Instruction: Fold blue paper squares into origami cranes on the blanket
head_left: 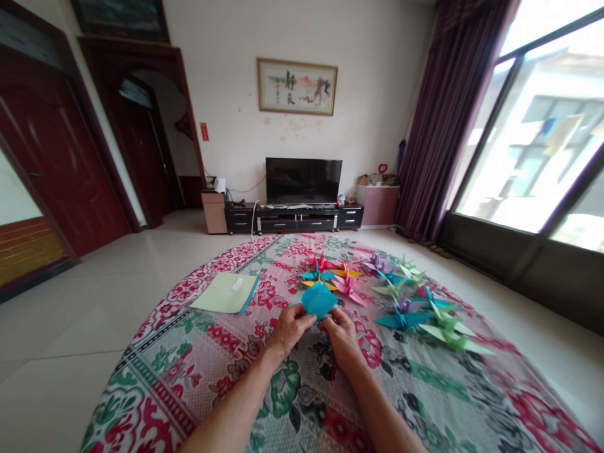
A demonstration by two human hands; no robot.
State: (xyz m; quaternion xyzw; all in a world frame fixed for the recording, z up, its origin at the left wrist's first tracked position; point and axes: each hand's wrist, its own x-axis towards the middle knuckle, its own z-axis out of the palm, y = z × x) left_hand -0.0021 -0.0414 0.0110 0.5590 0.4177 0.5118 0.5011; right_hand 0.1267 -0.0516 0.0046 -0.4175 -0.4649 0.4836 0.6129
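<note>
Between my two hands is a small folded sheet of blue origami paper (319, 301), held up over the table. My left hand (290, 328) pinches its lower left edge with thumb and fingers. At the lower right corner, the fingers of my right hand (340, 330) grip the same paper. Just beyond it lie folded paper cranes in red, yellow, blue and pink, among them a pink crane (349, 288). More cranes spread to the right, including a blue crane (404, 316) and a pale green crane (453, 333). A stack of pale green paper (225, 293) lies left of my hands.
A patterned cloth covers the round table (198, 371). Across the tiled floor stand a low black cabinet (297, 220) and a television (304, 180). Purple curtains (434, 126) hang beside the large window at right. Dark red doors are at left.
</note>
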